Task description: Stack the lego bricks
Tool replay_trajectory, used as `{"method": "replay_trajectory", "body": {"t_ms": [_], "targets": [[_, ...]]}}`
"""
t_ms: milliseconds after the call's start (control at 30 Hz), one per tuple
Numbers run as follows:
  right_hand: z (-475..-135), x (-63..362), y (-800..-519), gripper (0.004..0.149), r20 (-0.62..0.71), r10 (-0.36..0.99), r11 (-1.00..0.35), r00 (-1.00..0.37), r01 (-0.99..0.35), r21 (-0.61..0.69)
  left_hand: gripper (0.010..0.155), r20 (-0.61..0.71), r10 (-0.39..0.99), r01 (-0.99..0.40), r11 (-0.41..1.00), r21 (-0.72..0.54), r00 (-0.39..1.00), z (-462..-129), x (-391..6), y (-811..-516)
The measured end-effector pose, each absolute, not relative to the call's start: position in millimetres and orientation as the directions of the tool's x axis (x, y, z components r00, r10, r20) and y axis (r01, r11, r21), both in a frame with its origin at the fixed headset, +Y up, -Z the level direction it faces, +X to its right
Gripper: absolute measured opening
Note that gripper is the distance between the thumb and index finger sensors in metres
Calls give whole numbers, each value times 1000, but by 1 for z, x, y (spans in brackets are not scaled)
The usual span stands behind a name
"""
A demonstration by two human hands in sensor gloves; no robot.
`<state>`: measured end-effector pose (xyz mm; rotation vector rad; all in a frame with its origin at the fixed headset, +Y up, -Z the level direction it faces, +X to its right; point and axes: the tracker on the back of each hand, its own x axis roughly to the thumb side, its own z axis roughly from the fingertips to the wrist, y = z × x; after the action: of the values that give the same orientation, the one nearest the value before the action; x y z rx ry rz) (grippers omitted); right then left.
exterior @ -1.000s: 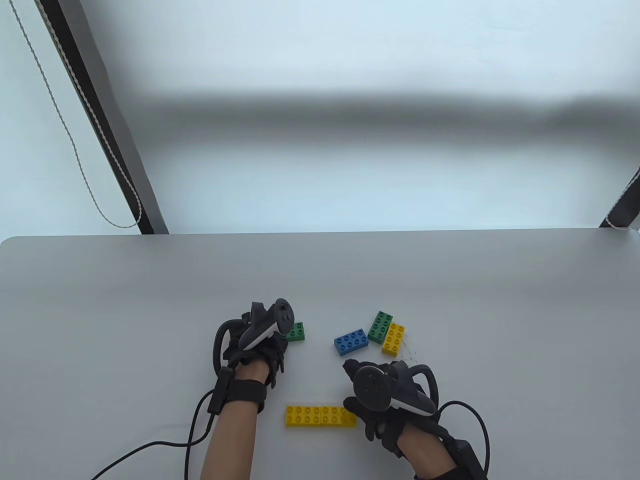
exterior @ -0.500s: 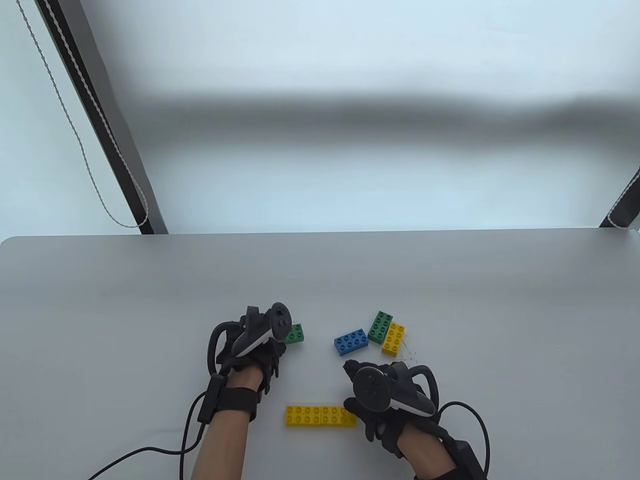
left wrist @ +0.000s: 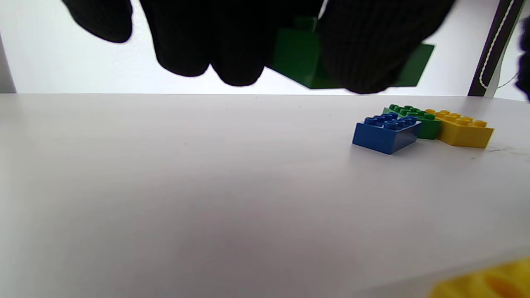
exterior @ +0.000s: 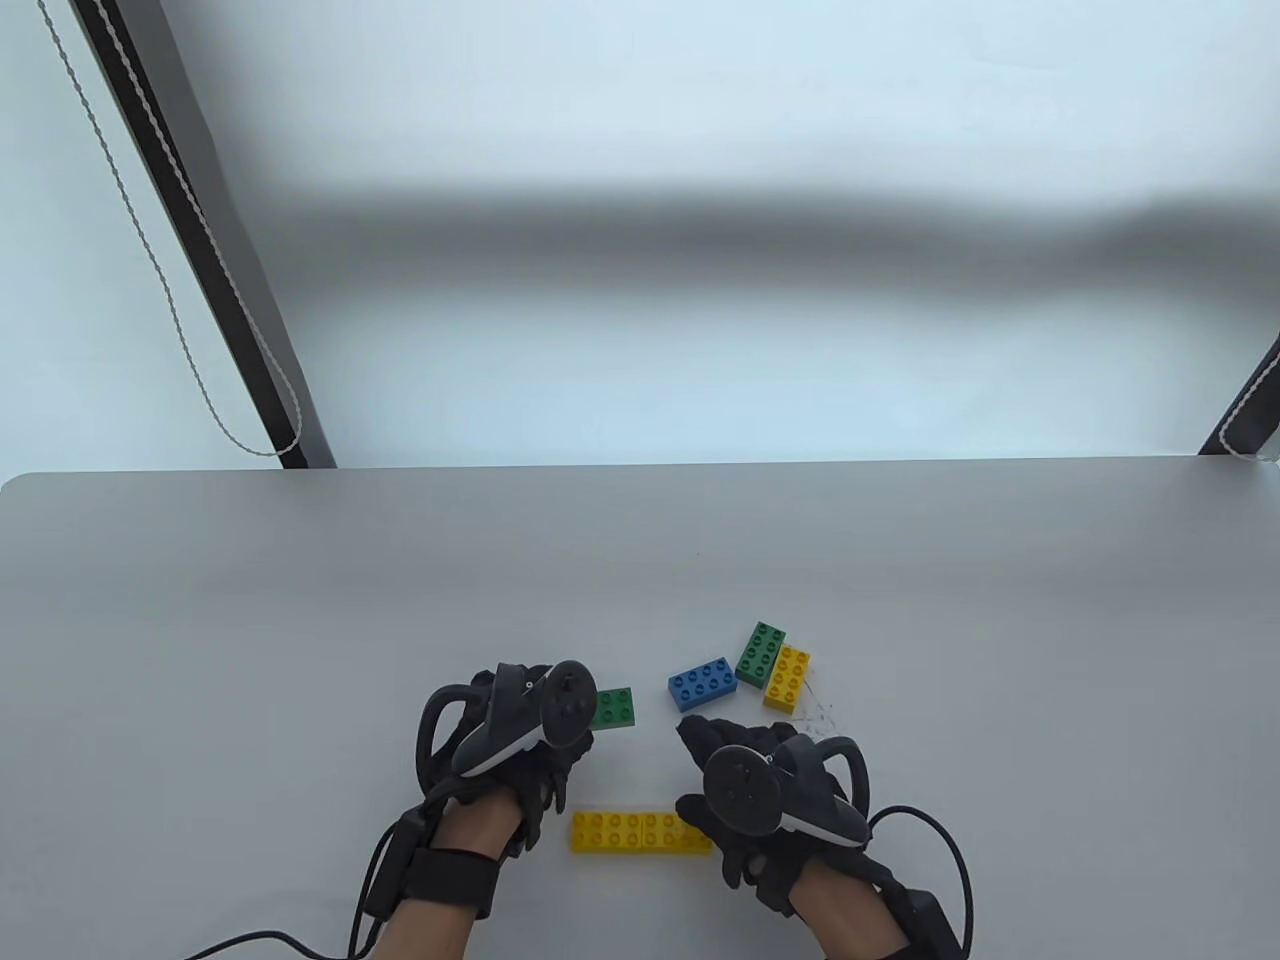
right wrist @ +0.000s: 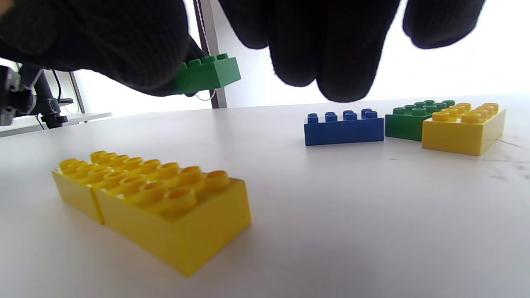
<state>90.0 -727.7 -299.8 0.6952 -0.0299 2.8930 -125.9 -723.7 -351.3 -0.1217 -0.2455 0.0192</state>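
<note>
My left hand (exterior: pixel 588 716) grips a small green brick (exterior: pixel 613 707) and holds it above the table; the brick also shows between the fingers in the left wrist view (left wrist: pixel 298 58) and in the air in the right wrist view (right wrist: pixel 207 74). Two yellow bricks (exterior: pixel 635 832) lie end to end near the front edge, and are also in the right wrist view (right wrist: pixel 157 198). My right hand (exterior: pixel 700 780) hovers empty over their right end, fingers (right wrist: pixel 331 49) loosely spread above the table.
A blue brick (exterior: pixel 702 684), a green brick (exterior: pixel 761 653) and a yellow brick (exterior: pixel 787 678) lie together on the grey table (exterior: pixel 300 620) behind my right hand. They also show in the left wrist view: blue (left wrist: pixel 385 134), green (left wrist: pixel 418 120), yellow (left wrist: pixel 461 130).
My left hand has lifted the small green brick and carried it nearer and to the right, toward the yellow pair. My right hand has shifted slightly left.
</note>
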Motion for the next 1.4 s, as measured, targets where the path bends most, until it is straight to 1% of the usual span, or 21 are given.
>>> {"method": "replay_trajectory", "body": {"t_ms": [233,433,600,700,800,933,1067,1400], "targets": [[-296,87,-723,78,477,163,-978,-864,-206,-38,67,339,41,-16,997,-75,940,-325,-114,-722],[-293,83,-723,77,493,178,-974,-851,-224,-35,67,389,52,-40,998,-39,920,-307,-104,-726],[-290,77,-723,73,509,176,-975,-842,-220,-27,67,425,48,-28,998,-54,904,-298,-97,-730],[-289,74,-724,67,525,189,-975,-830,-222,0,67,437,58,-33,997,-64,897,-293,-96,-730],[-288,72,-724,61,528,190,-975,-828,-223,1,67,439,71,-42,996,-75,895,-291,-96,-731],[-287,69,-725,60,535,187,-977,-824,-212,14,67,439,113,-69,991,-115,891,-292,-99,-736],[-287,68,-729,60,536,201,-978,-820,-203,55,67,433,148,-86,983,-159,889,-294,-100,-743],[-288,63,-740,59,537,196,-981,-821,-161,112,67,427,140,-45,973,-224,893,-296,-98,-757]]}}
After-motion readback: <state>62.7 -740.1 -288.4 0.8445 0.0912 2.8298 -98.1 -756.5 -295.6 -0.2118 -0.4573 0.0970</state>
